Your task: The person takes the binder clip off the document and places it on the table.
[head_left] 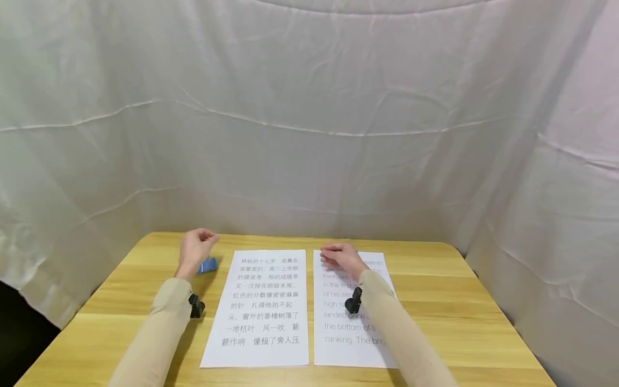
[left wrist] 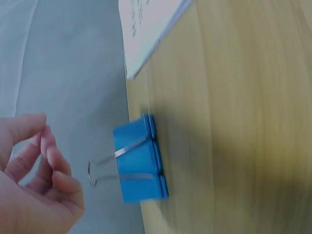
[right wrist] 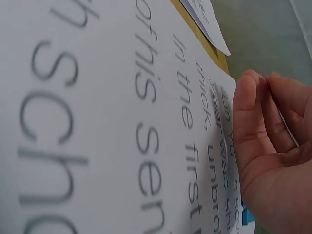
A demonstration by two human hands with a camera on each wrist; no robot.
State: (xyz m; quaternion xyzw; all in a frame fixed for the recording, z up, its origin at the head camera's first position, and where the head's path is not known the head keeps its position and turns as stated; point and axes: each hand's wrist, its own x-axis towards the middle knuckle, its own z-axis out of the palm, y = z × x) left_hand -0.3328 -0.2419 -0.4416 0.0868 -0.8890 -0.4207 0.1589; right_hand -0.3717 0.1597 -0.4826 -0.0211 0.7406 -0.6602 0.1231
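A blue binder clip (head_left: 208,265) with silver wire handles is on the table, left of a stack of sheets with Chinese text (head_left: 263,306). My left hand (head_left: 195,248) is just beyond that binder clip (left wrist: 139,163), apart from its handles. Its thumb tip meets the index finger, the other fingers curl loosely, and no held thing shows. Over the top of the sheets with English text (head_left: 338,349) hovers my right hand (head_left: 344,259), fingers relaxed and thumb near them, holding nothing visible. Mostly hidden behind this hand is a small blue piece (right wrist: 248,216) at the paper's top edge.
Both paper stacks lie side by side with a narrow gap on the wooden table (head_left: 450,322). Pale grey curtains (head_left: 309,161) hang behind the table and along its sides. A black wrist camera (head_left: 196,306) is on each sleeve.
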